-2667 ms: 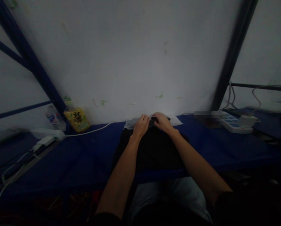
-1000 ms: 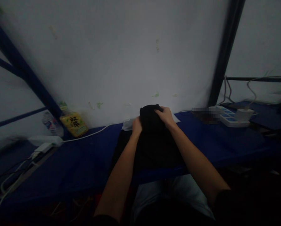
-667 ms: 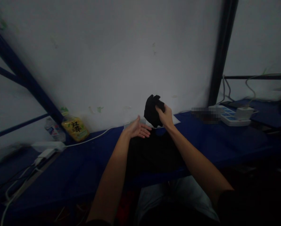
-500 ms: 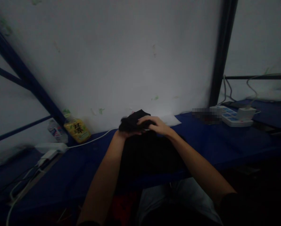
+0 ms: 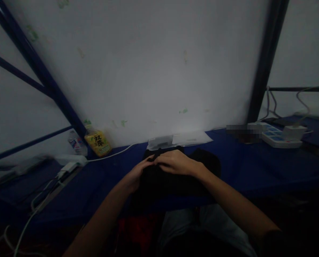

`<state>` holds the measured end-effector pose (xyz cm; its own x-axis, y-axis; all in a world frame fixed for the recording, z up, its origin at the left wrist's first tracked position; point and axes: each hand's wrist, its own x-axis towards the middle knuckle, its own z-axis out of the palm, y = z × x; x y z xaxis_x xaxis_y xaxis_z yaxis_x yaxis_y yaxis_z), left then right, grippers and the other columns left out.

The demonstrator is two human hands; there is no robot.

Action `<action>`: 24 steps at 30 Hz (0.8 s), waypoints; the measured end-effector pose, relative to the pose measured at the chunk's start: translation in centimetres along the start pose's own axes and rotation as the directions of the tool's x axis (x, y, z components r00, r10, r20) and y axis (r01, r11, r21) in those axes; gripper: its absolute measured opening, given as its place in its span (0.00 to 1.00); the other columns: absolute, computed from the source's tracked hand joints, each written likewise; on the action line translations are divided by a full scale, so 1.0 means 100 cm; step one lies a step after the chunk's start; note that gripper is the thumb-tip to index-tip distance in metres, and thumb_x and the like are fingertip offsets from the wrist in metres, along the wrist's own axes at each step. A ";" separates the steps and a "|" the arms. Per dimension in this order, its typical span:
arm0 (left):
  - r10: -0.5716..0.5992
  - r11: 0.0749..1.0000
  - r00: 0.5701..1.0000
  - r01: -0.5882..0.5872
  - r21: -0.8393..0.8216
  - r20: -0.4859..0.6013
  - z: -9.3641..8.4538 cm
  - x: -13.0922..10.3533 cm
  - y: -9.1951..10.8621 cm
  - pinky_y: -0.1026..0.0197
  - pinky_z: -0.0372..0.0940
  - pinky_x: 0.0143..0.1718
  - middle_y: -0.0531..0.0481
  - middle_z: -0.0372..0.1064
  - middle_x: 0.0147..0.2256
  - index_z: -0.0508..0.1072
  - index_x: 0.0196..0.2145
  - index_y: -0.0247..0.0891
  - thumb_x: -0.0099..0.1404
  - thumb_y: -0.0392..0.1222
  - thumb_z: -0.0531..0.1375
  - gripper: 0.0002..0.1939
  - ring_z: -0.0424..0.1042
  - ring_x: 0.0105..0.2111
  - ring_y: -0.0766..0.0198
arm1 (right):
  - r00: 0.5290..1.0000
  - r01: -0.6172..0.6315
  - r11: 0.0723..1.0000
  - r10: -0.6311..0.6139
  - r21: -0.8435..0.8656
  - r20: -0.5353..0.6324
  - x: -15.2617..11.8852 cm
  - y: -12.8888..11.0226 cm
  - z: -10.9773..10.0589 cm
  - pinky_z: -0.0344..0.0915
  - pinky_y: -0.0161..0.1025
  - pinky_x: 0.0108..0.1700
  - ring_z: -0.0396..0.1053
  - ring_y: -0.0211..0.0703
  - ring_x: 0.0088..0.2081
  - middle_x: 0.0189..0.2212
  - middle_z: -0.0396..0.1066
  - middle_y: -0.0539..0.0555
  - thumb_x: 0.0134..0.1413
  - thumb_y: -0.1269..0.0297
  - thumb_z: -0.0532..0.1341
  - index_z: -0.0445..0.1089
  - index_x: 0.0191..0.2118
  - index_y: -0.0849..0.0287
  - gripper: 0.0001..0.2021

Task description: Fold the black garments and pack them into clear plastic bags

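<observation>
A dark heap of black cloth (image 5: 170, 184) lies on the blue table in front of me; its exact kind is lost in the dim light. My left hand (image 5: 138, 173) grips its near-left part, thumb and fingers pinched at a fold. From the right, my right hand (image 5: 177, 162) reaches over the top, fingers bent and closed on the same fold, its fingertips meeting the left hand's. More of the black cloth spreads out to the right of my right wrist.
Behind the cloth, white paper sheets (image 5: 193, 138) lie against the wall. A yellow-labelled bottle (image 5: 98, 143) and a clear bottle (image 5: 77, 143) stand back left, near a plugged-in power strip (image 5: 70, 167). Another power strip (image 5: 278, 137) sits at right. The blue table's (image 5: 245, 171) front edge meets my lap.
Both hands have come down and nearer with the black cloth, which was held up before the wall. The papers behind now show more fully. The view has shifted slightly left.
</observation>
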<state>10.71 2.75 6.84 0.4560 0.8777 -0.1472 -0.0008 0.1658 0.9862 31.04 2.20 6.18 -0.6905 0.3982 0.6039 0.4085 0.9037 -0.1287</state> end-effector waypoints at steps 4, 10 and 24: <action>0.027 0.992 0.996 -0.016 0.125 -0.084 -0.026 -0.001 -0.005 0.60 0.67 0.42 0.46 0.71 0.48 0.61 0.60 0.42 0.49 0.34 0.67 0.40 0.73 0.43 0.56 | 0.970 -0.239 0.971 0.238 -0.022 -0.047 -0.020 -0.003 -0.007 0.57 0.34 0.34 0.67 0.39 0.32 0.33 0.71 0.52 0.55 0.71 0.55 0.66 0.43 0.58 0.10; -0.024 0.909 0.988 0.084 0.407 -0.151 -0.077 0.002 -0.030 0.51 0.67 0.45 0.42 0.71 0.47 0.62 0.58 0.41 0.49 0.46 0.69 0.40 0.73 0.44 0.51 | 0.853 -0.493 0.865 0.502 -0.094 0.144 -0.085 0.022 -0.014 0.57 0.34 0.36 0.69 0.41 0.34 0.31 0.72 0.51 0.49 0.78 0.54 0.67 0.39 0.57 0.13; 0.339 0.173 0.900 -0.345 0.923 0.273 -0.046 -0.026 -0.019 0.54 0.58 0.57 0.48 0.65 0.55 0.66 0.56 0.44 0.65 0.52 0.56 0.22 0.64 0.54 0.56 | 0.969 -0.194 0.962 0.219 -0.194 0.118 -0.038 -0.046 0.004 0.55 0.48 0.61 0.57 0.51 0.61 0.58 0.64 0.57 0.64 0.55 0.52 0.73 0.48 0.56 0.18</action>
<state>5.47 2.24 5.03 0.6531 0.7238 0.2229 0.6638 -0.6888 0.2914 31.53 -3.38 4.13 -0.6496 0.6022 0.4641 0.6423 0.7613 -0.0886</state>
